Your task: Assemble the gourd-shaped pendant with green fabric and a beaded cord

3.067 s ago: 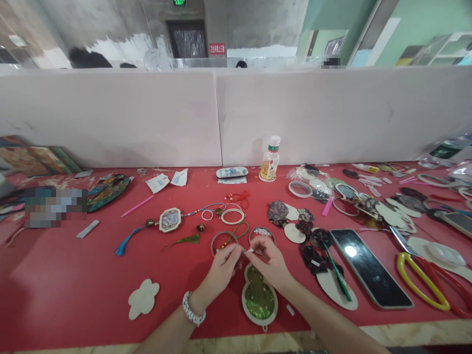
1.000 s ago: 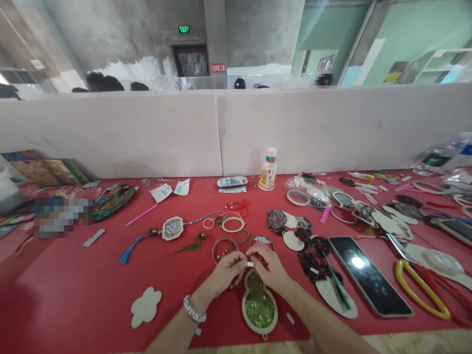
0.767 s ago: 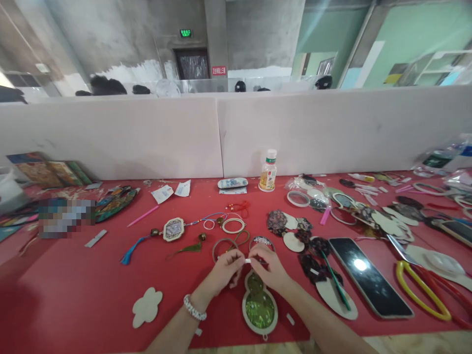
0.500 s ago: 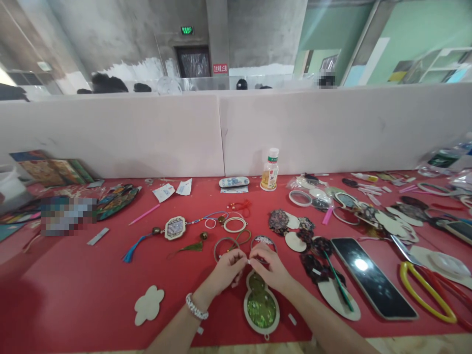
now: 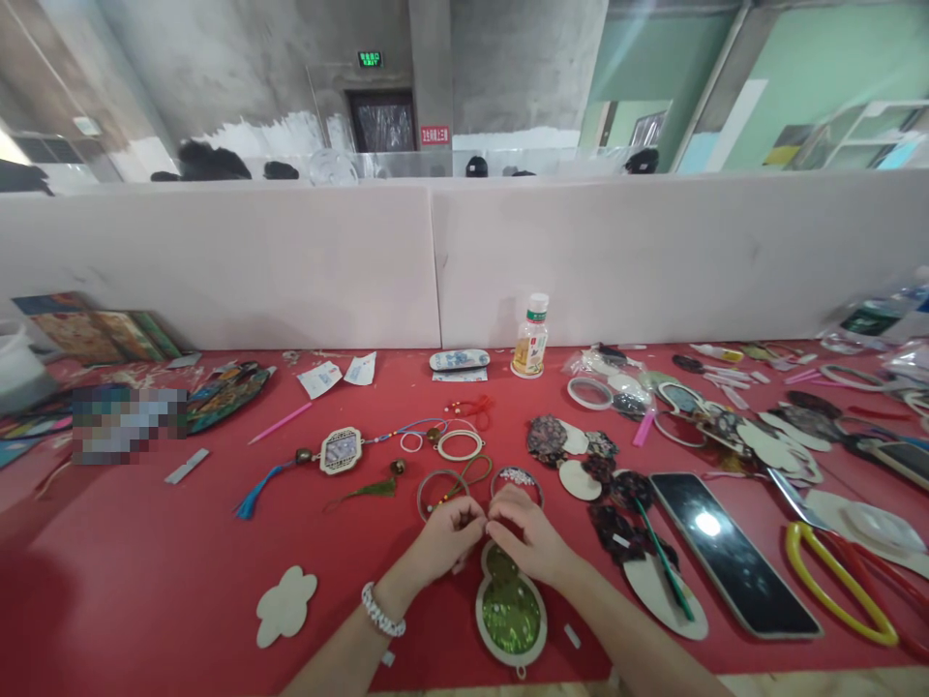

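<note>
My left hand [image 5: 451,534] and my right hand [image 5: 528,532] meet at the fingertips just above the top of a gourd-shaped frame [image 5: 512,610] with a shiny green filling. Both hands are closed in a pinch; whatever they hold is too small to make out. The gourd frame lies flat on the red table between my forearms. Behind my left hand is a thin ring [image 5: 441,474] with a beaded cord by it. A round dish of white beads [image 5: 517,476] sits behind my right hand.
To the right lie a phone [image 5: 734,552], yellow-and-red-handled scissors [image 5: 838,581], a green stick [image 5: 664,561] and dark floral pieces. A bottle [image 5: 530,337] stands near the white partition [image 5: 290,266]. At left are a cloud-shaped wooden piece [image 5: 286,607] and a tasselled pendant [image 5: 341,451].
The fingertips have shifted slightly and still meet above the gourd frame. The small pale item visible between them before is now hidden. The whole view has moved a little.
</note>
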{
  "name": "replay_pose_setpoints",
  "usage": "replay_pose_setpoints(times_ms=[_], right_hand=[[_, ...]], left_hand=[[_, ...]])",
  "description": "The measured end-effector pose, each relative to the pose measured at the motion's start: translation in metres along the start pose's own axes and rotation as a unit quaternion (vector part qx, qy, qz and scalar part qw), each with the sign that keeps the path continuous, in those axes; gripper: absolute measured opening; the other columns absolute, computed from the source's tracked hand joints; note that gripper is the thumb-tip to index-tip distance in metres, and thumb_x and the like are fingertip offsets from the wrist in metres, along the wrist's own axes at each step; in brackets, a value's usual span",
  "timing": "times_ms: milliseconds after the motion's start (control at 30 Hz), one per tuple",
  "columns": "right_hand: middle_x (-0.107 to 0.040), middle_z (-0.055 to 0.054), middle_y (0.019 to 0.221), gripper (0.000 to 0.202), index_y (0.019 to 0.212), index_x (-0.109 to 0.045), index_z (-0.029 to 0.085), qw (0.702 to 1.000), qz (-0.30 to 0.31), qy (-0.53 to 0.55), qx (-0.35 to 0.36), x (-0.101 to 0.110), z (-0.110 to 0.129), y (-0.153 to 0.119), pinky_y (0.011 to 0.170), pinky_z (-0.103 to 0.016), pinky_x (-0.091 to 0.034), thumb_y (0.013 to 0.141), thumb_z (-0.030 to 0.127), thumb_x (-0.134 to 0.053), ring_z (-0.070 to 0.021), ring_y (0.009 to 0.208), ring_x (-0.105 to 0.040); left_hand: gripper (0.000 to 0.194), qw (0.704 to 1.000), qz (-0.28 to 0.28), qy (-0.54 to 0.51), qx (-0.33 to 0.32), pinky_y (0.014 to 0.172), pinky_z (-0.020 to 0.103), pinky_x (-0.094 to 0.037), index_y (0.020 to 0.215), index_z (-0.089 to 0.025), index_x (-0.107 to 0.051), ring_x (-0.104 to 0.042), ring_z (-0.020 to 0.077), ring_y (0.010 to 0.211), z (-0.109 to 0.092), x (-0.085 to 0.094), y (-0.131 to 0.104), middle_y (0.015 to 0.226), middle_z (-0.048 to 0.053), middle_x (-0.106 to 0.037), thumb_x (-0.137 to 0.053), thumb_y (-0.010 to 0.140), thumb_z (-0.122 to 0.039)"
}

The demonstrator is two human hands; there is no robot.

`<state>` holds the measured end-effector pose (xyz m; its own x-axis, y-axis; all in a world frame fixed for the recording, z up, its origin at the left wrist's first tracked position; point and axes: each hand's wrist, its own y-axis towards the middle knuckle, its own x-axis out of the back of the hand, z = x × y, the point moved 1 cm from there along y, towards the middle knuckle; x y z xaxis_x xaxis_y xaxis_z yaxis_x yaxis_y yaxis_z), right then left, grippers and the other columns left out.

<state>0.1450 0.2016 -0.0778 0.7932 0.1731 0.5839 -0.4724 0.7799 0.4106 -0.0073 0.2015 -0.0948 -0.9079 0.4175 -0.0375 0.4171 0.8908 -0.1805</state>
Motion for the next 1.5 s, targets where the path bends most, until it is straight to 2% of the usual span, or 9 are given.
replay_pose_setpoints(times_ms=[200,467,767,1000,1133,1233,1367,1500], right_hand=[[-0.052,-0.001,0.07,0.014,0.066,-0.048,0.019,1.0,0.005,-0.001,-0.007,0.001,0.003,-0.001,0.07,-0.031,-0.038,0.08,0.016,-0.046,-0.0158,0.07,-0.046],[-0.051,0.0,0.065,0.017,0.065,-0.05,0.019,1.0,-0.009,-0.01,-0.013,-0.001,0.003,-0.001,0.067,-0.029,-0.038,0.08,0.014,-0.044,-0.0148,0.066,-0.046],[-0.05,0.001,0.062,0.019,0.062,-0.044,0.019,0.999,-0.023,-0.026,-0.023,-0.006,-0.001,-0.002,0.065,-0.027,-0.036,0.078,0.009,-0.042,-0.0139,0.065,-0.046],[-0.046,0.001,0.059,0.02,0.056,-0.037,0.019,0.998,-0.032,-0.031,-0.047,-0.014,-0.004,0.0,0.06,-0.026,-0.035,0.072,0.007,-0.041,-0.0143,0.062,-0.045],[-0.045,0.001,0.058,0.019,0.056,-0.035,0.019,0.998,-0.029,-0.033,-0.046,-0.015,-0.006,0.001,0.059,-0.025,-0.034,0.071,0.008,-0.039,-0.0143,0.061,-0.044],[-0.045,0.0,0.059,0.017,0.056,-0.036,0.019,0.997,-0.033,-0.036,-0.052,-0.012,-0.007,0.001,0.058,-0.025,-0.034,0.069,0.008,-0.04,-0.0142,0.061,-0.044],[-0.045,0.001,0.059,0.017,0.056,-0.035,0.019,0.998,-0.027,-0.033,-0.051,-0.01,-0.005,0.0,0.059,-0.025,-0.034,0.067,0.006,-0.04,-0.0139,0.062,-0.044],[-0.046,0.001,0.06,0.018,0.057,-0.039,0.018,0.999,-0.007,-0.031,-0.044,-0.011,-0.001,-0.002,0.061,-0.025,-0.035,0.072,0.008,-0.042,-0.0141,0.063,-0.045]], left_hand=[[0.027,1.0,0.009,-0.025,0.002,0.025,0.013,-0.023,0.068,-0.018,-0.044,-0.026,0.0025,0.023,-0.002,-0.001,0.0,0.032,-0.013,-0.036,-0.054,0.073,-0.042],[0.032,0.999,0.009,-0.039,0.013,0.025,0.013,-0.027,0.069,-0.016,-0.047,-0.03,0.0029,0.026,0.005,0.003,0.001,0.037,-0.011,-0.04,-0.056,0.071,-0.047],[0.035,0.998,0.007,-0.054,0.034,0.024,0.014,-0.028,0.068,-0.016,-0.049,-0.032,0.003,0.025,0.002,0.001,0.001,0.04,-0.009,-0.044,-0.059,0.066,-0.05],[0.033,0.998,0.025,-0.053,0.023,0.024,0.014,-0.028,0.065,-0.015,-0.05,-0.036,0.0041,0.026,0.004,0.004,0.001,0.041,-0.007,-0.046,-0.06,0.066,-0.046],[0.032,0.997,0.034,-0.068,0.029,0.025,0.014,-0.03,0.071,-0.014,-0.053,-0.037,0.0042,0.027,0.003,0.005,0.0,0.042,-0.007,-0.047,-0.057,0.068,-0.045],[0.034,0.998,0.04,-0.054,0.023,0.025,0.014,-0.029,0.076,-0.013,-0.054,-0.037,0.0039,0.026,0.004,0.005,0.0,0.042,-0.007,-0.047,-0.055,0.069,-0.046],[0.031,0.999,0.034,-0.005,0.013,0.026,0.012,-0.028,0.072,-0.015,-0.048,-0.035,0.0027,0.026,0.004,0.004,0.001,0.042,-0.009,-0.045,-0.054,0.071,-0.046],[0.026,0.999,0.023,0.028,0.012,0.027,0.012,-0.029,0.07,-0.017,-0.046,-0.034,0.0029,0.027,0.002,0.003,0.0,0.041,-0.011,-0.041,-0.054,0.072,-0.041]])
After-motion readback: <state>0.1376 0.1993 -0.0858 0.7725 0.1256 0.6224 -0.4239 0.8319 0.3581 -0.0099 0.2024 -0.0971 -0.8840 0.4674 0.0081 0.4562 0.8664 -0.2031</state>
